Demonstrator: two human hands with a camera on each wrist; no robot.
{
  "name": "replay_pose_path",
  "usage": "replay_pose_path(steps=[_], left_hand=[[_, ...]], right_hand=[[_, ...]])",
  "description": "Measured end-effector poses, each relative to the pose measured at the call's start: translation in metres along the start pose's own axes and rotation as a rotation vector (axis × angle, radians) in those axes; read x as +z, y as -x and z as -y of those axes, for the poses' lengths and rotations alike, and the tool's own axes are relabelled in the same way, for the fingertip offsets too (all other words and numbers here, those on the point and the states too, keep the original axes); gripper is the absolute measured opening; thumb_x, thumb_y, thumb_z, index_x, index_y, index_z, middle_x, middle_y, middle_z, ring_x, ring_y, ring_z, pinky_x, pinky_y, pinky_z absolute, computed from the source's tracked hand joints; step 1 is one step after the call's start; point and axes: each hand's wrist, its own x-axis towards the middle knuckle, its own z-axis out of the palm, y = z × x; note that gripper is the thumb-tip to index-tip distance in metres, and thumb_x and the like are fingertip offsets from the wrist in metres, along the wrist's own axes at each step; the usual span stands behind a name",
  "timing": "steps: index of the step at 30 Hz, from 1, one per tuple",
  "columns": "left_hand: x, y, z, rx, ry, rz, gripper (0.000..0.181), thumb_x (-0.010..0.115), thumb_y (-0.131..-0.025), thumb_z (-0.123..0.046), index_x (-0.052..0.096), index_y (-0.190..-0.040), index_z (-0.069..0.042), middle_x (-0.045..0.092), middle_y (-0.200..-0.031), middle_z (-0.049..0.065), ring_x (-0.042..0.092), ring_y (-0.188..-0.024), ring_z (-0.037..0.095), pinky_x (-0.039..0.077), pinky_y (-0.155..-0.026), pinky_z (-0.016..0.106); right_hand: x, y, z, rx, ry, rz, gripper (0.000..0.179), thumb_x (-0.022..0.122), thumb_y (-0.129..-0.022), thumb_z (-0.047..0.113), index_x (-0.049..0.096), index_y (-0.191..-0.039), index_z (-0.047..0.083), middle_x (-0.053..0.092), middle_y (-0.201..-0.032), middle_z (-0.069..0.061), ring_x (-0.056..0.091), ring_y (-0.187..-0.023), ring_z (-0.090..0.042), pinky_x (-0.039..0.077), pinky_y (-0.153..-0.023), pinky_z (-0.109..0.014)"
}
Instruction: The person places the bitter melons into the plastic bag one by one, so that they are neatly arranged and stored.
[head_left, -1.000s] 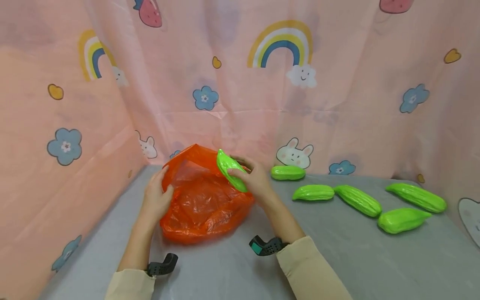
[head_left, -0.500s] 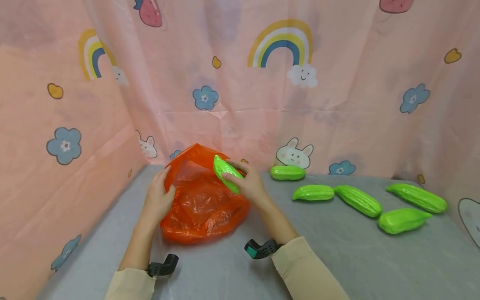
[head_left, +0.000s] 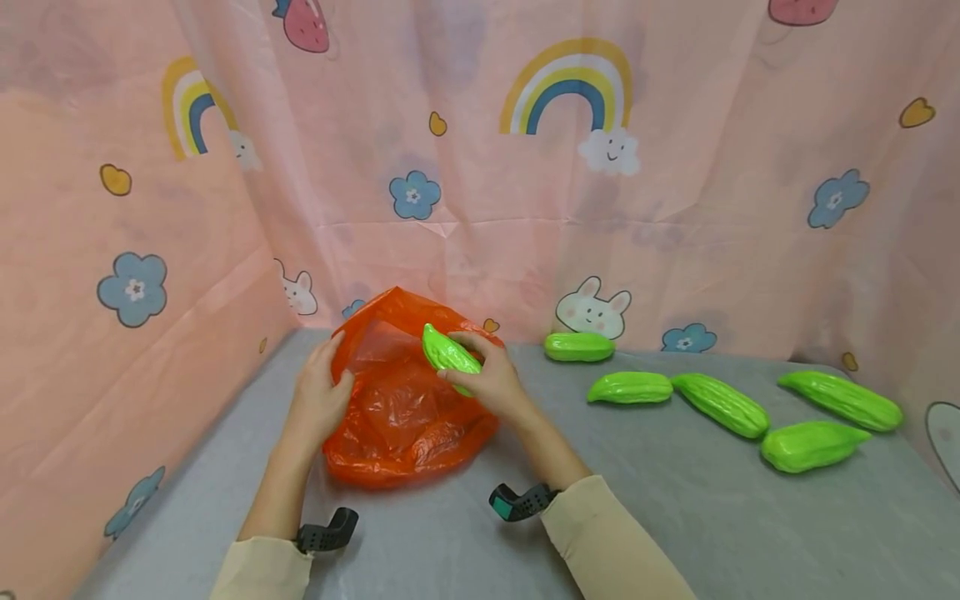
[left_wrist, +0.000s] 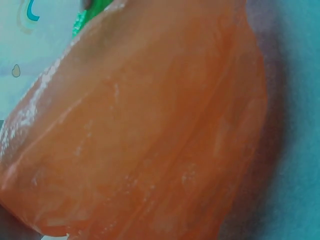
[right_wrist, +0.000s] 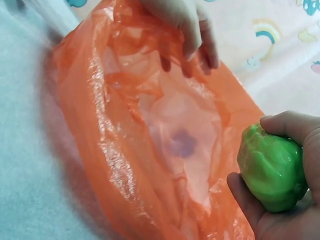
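An orange-red plastic bag (head_left: 397,417) stands on the grey table with its mouth spread wide. My left hand (head_left: 321,396) holds the bag's left rim, fingers and thumb apart; the bag fills most of the left wrist view. In my right hand (head_left: 491,379) is a glossy green ridged bitter melon (head_left: 450,352), pinched between thumb and fingers. The melon overlaps the bag's mouth in the head view, its pointed end toward the upper left. From the right wrist, its blunt end (right_wrist: 272,162) shows beside the open bag (right_wrist: 105,150).
Several more green melons lie on the right part of the table: one by the back curtain (head_left: 579,347), one in front of it (head_left: 630,387), others farther right (head_left: 813,446). Pink patterned curtain (head_left: 465,192) walls the table's back and sides.
My right hand has moved left and slightly down with the bitter melon, farther over the bag's mouth. My left hand has stayed almost still at the rim.
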Motion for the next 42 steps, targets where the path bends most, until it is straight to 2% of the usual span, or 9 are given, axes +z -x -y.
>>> replay_pose_path(steps=[9,22,42], left_hand=[[0.0,0.0,0.0,-0.01,0.008,0.007,0.061,0.046,-0.099,-0.008,0.031,-0.157,0.0,0.033,-0.16,0.026,0.033,-0.149,0.045,0.029,-0.122,0.062],[-0.001,0.0,0.0,-0.045,0.015,0.036,0.061,0.045,-0.1,-0.01,0.029,-0.159,-0.004,0.029,-0.163,0.025,0.03,-0.15,0.045,0.028,-0.122,0.063],[-0.005,0.001,-0.001,-0.048,0.025,0.033,0.061,0.046,-0.1,-0.01,0.029,-0.159,-0.003,0.029,-0.163,0.025,0.029,-0.151,0.045,0.027,-0.122,0.063]], right_hand=[[0.007,0.002,-0.009,0.035,0.094,-0.022,0.055,0.078,-0.087,0.02,0.061,-0.14,0.014,0.064,-0.137,-0.008,0.058,-0.112,-0.024,0.054,-0.095,-0.039],[0.01,0.004,-0.024,0.098,0.095,-0.005,0.058,0.077,-0.088,0.023,0.059,-0.142,0.013,0.063,-0.136,-0.01,0.057,-0.112,-0.024,0.053,-0.096,-0.038],[0.02,0.009,-0.047,0.071,0.197,0.023,0.057,0.077,-0.087,0.024,0.062,-0.14,0.014,0.067,-0.13,-0.009,0.057,-0.101,-0.02,0.048,-0.083,-0.028]])
